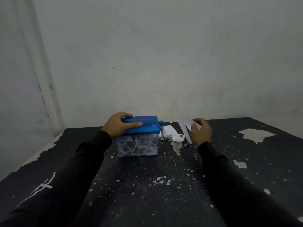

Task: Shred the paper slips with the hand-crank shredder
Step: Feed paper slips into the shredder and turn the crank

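A small hand-crank shredder [147, 126] with a blue lid and a clear bin full of white shreds stands on the black table [147, 185]. My left hand [118, 125] grips the left end of the lid, thumb along its front edge. The pale blue crank [164, 131] hangs down on the shredder's right side, untouched. My right hand [200, 131] holds a white paper slip [186, 124] tilted in the air to the right of the shredder. A small stack of paper slips [173, 135] lies flat on the table behind the crank.
The table's black paint is chipped, with pale bare patches at the right [255, 135] and along the left edge. A white wall [147, 54] rises just behind the table. Both my forearms in dark sleeves reach in from the bottom.
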